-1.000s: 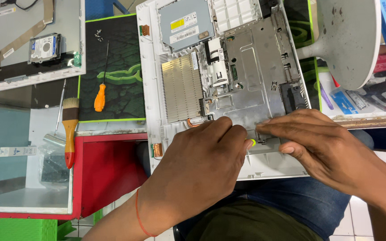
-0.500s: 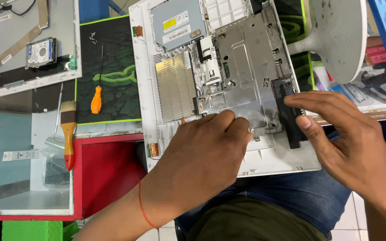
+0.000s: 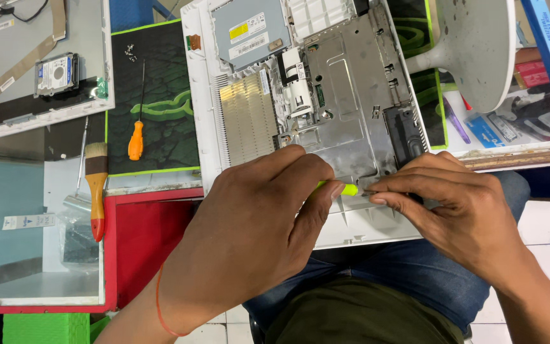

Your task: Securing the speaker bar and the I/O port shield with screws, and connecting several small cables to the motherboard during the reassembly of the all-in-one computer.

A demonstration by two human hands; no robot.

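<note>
Where the frame begins at its upper left, a detached panel [image 3: 7, 121] is seen with a small hard drive [image 3: 56, 73] lying on it, and below it a brush [image 3: 96, 188] with a red and wooden handle rests on the tabletop [image 3: 148, 181]. Just right of these, an orange-handled screwdriver [image 3: 137, 130] lies on a dark green mat [image 3: 160, 76]. At lower centre, the left hand [image 3: 256, 223] is closed around a slim yellow-green tool [image 3: 345, 189], only the tip of which is shown. The tool is judged light, stiff and smooth, so it is best taken along its handle, near the tip. It is held at the lower edge of the opened white computer chassis [image 3: 202, 127], which fills the upper centre. The metal shield [image 3: 351, 102] and heatsink fins [image 3: 246, 118] inside are probably fragile and sharp-edged. To the right, the right hand [image 3: 459, 204] is pinched with fingertips [image 3: 377, 191] at the tool's tip; what they grip cannot be told. A white stand [image 3: 479, 44] and clutter crowd the upper right.
</note>
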